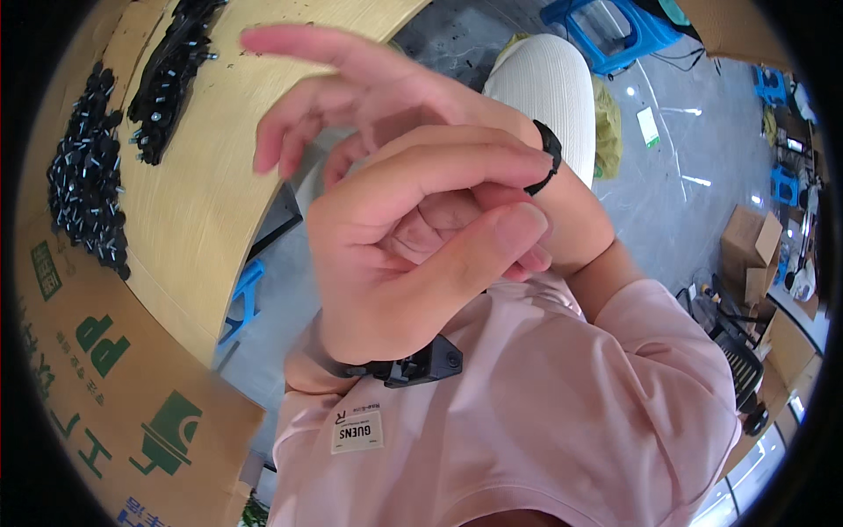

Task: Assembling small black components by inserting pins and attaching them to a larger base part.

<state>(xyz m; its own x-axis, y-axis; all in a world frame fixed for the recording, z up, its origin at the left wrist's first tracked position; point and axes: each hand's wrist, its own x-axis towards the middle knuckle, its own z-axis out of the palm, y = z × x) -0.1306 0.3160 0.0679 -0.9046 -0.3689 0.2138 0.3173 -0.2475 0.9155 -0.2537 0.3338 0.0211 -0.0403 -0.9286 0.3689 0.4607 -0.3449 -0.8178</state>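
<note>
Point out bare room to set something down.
The wooden table is bare between the right black heap and the table's right edge, down to the cardboard. Crowded: upper left, under that heap and the left black heap.

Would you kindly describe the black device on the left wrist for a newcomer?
On the pink shirt, find the pale label. Just above it in the picture, below the left hand, is strapped the black device, boxier than the black band near the right hand.
</note>
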